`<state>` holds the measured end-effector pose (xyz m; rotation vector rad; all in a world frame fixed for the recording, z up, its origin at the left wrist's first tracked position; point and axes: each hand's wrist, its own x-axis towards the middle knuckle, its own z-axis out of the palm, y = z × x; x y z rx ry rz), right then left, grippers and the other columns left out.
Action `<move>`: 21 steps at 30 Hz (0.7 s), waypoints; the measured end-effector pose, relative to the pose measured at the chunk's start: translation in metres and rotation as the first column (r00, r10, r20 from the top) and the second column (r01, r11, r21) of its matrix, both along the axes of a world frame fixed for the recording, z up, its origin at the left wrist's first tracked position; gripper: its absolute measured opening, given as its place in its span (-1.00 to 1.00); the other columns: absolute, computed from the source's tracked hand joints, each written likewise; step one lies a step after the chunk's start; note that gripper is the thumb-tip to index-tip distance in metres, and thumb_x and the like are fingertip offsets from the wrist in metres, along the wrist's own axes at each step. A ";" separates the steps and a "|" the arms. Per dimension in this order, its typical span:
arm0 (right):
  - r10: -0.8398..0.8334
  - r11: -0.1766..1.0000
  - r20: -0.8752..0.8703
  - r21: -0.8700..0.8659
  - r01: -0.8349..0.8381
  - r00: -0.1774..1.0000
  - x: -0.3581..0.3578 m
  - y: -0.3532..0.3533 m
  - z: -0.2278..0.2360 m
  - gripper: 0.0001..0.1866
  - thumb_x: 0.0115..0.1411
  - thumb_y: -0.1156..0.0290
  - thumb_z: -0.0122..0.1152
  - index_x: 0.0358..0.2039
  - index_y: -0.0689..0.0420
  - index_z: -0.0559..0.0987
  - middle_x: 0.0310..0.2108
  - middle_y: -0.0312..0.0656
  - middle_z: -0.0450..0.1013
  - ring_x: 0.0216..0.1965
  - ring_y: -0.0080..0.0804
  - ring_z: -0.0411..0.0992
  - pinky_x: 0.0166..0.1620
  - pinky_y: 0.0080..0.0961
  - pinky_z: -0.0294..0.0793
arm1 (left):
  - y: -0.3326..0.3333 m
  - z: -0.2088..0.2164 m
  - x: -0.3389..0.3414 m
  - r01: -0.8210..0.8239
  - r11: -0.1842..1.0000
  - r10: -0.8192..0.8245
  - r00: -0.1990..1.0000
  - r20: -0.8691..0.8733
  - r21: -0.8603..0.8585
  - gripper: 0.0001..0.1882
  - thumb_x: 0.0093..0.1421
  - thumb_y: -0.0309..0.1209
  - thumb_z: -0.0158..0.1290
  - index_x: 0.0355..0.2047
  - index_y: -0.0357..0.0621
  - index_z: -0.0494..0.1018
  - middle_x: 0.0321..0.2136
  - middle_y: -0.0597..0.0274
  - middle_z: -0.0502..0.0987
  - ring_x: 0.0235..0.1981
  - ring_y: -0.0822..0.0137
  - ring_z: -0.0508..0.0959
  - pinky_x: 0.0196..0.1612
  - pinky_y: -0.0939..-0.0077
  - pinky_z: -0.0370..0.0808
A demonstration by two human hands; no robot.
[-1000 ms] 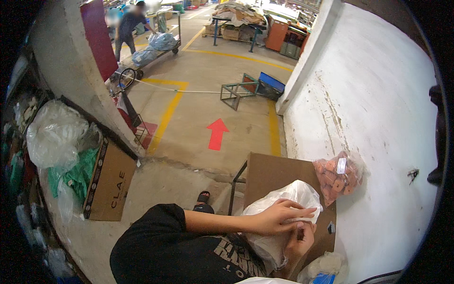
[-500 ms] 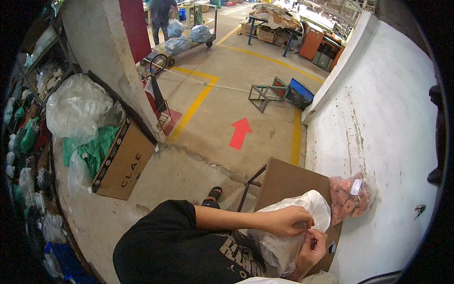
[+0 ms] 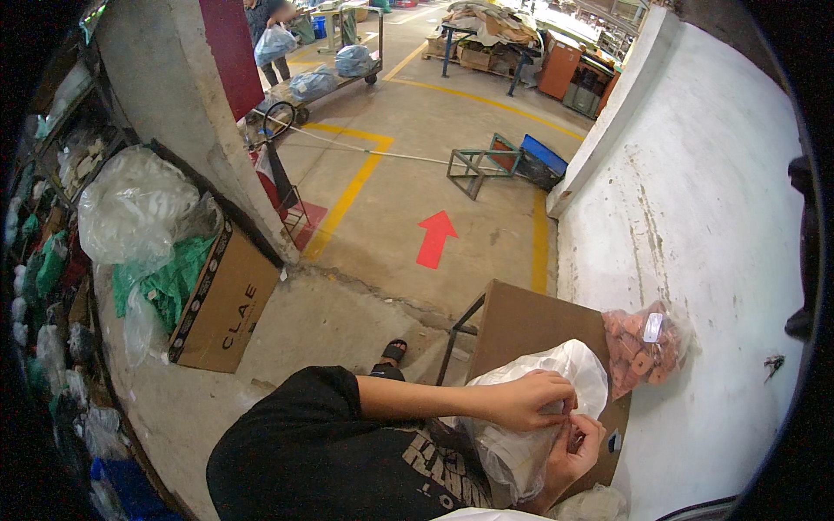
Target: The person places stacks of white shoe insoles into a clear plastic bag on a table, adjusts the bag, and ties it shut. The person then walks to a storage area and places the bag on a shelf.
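A clear plastic bag (image 3: pixel 512 464) with something white inside rests against my body, at the near edge of a brown table. My left hand (image 3: pixel 528 399) reaches across it from the left, fingertips pinched at the upper part of the bag. Just below and to the right, my right hand (image 3: pixel 575 450) is also pinched, its fingertips meeting those of the left. What lies between the fingertips looks like the bag's thin plastic, though the fingers partly hide it. White sheeting (image 3: pixel 582 360) spreads behind my hands on the brown tabletop (image 3: pixel 530 326).
A clear bag of orange-pink spools (image 3: pixel 643 352) leans by the white wall (image 3: pixel 695 217). At left stand an open cardboard box (image 3: pixel 230 304) with plastic and shelves of bagged goods. Farther off are a metal frame (image 3: pixel 473 169), a cart (image 3: pixel 343 78) and a person carrying a blue bag (image 3: pixel 275 43).
My view has shifted slightly. Both hands stay pinched together at the bag, with only small finger movement. In the background, the person has moved left, holding a blue bag.
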<state>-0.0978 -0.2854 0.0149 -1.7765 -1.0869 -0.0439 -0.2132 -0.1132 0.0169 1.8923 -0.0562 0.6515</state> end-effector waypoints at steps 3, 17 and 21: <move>0.028 0.999 -0.050 0.023 -0.027 0.998 -0.001 -0.002 0.001 -0.83 0.17 0.68 0.27 -0.22 0.22 0.61 -0.22 -0.14 0.48 -0.20 -0.30 0.40 -0.09 -0.45 0.41 | -0.003 0.001 -0.001 -0.030 0.999 0.030 1.000 -0.002 0.031 -0.79 0.27 -0.37 0.21 -0.14 -0.12 0.50 -0.14 0.13 0.60 0.03 0.04 0.55 0.16 0.11 0.38; -0.019 0.984 -0.166 0.171 0.047 0.986 -0.024 -0.007 0.005 -0.89 0.16 0.69 0.33 -0.30 0.27 0.65 -0.29 -0.15 0.45 -0.21 -0.32 0.45 -0.10 -0.46 0.48 | -0.019 -0.009 0.000 -0.170 0.932 0.199 0.978 -0.061 0.320 -0.81 0.35 -0.23 0.14 -0.09 0.07 0.51 -0.14 0.21 0.52 -0.04 0.07 0.49 0.10 0.03 0.35; 0.019 0.979 -0.148 0.201 0.012 0.989 -0.022 -0.003 0.000 -0.88 0.14 0.69 0.34 -0.30 0.25 0.65 -0.28 -0.14 0.46 -0.22 -0.32 0.45 -0.10 -0.47 0.48 | -0.011 -0.009 -0.003 -0.109 0.956 0.121 0.992 -0.029 0.272 -0.79 0.39 -0.21 0.11 -0.08 0.00 0.49 -0.11 0.16 0.51 -0.01 0.04 0.47 0.14 0.03 0.31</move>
